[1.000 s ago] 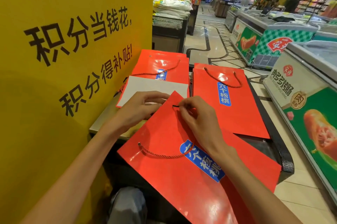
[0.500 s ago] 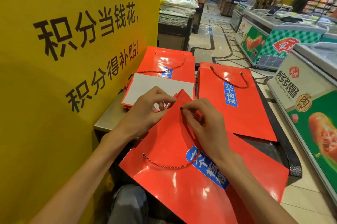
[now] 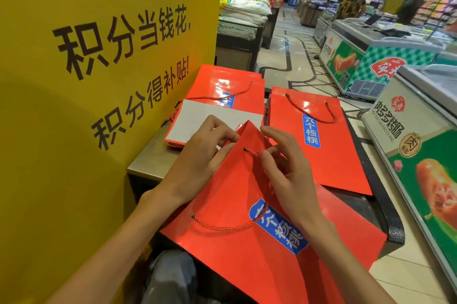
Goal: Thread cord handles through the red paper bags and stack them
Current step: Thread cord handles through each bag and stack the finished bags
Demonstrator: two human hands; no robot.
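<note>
a: what fills the left of the frame?

b: a tall yellow sign with black chinese characters, standing against the steel counter at centre. past it, in the upper right, a tiled shop aisle runs between chest freezers and stocked shelves, with a shopper standing far back.

a: and the bags?

b: a red paper bag lies tilted across the lower centre, its near end past the counter's edge. two stacks sit behind it: one at upper centre with a white card on it, another to the right, its right side on the counter's dark rim. the stacks lie just beside each other.

a: the hands?

b: both forearms come in from the bottom edge. the left hand has its fingers curled round the bag's raised top corner, gripping it. the right hand pinches the red cord handle just beside the upper hole; the cord's other end sits in the lower hole and the loop sags across the blue label.

a: room to move?

b: open floor lies to the right, between counter and freezers.
</note>
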